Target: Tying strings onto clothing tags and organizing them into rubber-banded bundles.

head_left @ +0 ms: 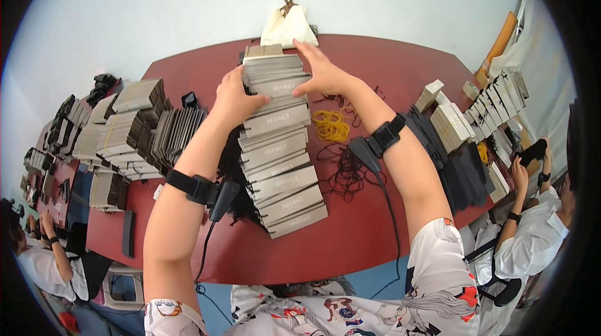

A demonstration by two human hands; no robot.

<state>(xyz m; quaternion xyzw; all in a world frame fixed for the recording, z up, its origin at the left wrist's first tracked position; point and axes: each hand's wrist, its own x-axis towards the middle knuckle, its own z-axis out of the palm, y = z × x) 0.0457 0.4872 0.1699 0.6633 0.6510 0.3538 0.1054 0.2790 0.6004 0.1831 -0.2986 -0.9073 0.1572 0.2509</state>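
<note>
A long, leaning row of flat grey card packets (275,148), overlapping one another with light print on their fronts, runs down the middle of the table. My left hand (235,98) is at the row's left edge near its far end, thumb lying on a packet and fingers spread along the side. Across from it, my right hand (319,73) has its fingers stretched away from me, its thumb touching the packets' right edge. Black cords (235,173) bunch along the left side of the row. Whether the left fingers reach behind the packets is hidden.
Yellow rubber bands (330,126) and loose black cords (347,170) lie right of the row. Stacked grey packets (128,132) stand at left, dark flat pieces (460,176) at right. A cream bag (288,26) sits at the far edge. Co-workers' hands (521,173) show at both sides.
</note>
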